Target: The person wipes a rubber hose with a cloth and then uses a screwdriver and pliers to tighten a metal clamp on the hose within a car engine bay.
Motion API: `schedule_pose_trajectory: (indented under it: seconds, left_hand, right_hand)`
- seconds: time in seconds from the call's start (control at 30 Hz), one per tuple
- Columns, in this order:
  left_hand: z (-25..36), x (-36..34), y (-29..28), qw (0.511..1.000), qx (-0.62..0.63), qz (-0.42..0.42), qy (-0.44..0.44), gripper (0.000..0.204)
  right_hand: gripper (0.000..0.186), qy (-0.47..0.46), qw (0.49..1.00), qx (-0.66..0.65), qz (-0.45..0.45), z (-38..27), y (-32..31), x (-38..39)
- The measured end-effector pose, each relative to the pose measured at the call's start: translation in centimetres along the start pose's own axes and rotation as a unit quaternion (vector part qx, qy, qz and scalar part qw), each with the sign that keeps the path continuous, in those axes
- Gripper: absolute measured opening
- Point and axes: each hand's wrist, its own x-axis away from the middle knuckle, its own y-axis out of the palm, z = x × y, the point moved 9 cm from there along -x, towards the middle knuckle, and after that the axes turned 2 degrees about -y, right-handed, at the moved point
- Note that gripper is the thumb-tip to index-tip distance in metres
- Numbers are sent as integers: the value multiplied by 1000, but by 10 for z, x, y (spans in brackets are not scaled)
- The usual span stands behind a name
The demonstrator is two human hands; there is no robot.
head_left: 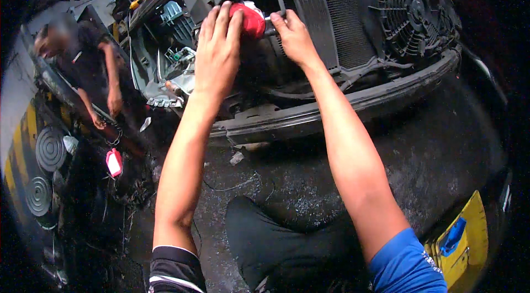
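Note:
The front end of a car is open, with a radiator [312,11], a large black fan [413,8] and a bumper beam [375,94]. My left hand [218,55] is closed over a red-and-white bundle [248,19], which looks like cloth, near the middle of the engine front. Just right of it, my right hand [295,39] grips a slim metal bar [271,18] with thumb and fingers. The far ends of the bundle and bar are partly hidden by my fingers and the dark parts around them.
A co-worker [80,61] in dark clothing stands at the left. Near them are striped pads with round plates [49,149] and a pink-red object [114,162]. A yellow case [466,243] lies at lower right on the dark floor [414,171].

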Motion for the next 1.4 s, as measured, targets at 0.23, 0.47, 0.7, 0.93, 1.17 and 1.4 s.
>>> schedule_pose_trajectory:
  seconds: [0.23,0.47,0.7,0.93,1.17,1.4]
  left_hand:
    - [-18,-28,52,930,219,-261,-136,54]
    - [-18,-30,73,953,157,-255,-37,35]
    - [-13,-23,75,978,91,-173,-66,33]
    - [-18,-19,76,983,71,-141,-96,34]
    - [-28,-48,80,944,220,-238,63,44]
    - [-9,-25,74,991,97,-86,-25,41]
  right_hand:
    - [47,7,1000,15,10,2,-7,3]
    - [51,1,999,35,1,0,-1,-3]
    - [56,5,999,43,-24,8,-1,-8]
    - [61,-20,998,67,-4,1,-1,-3]
    - [62,-32,999,32,-30,9,2,-8]
    - [57,-45,997,55,8,8,-11,-9]
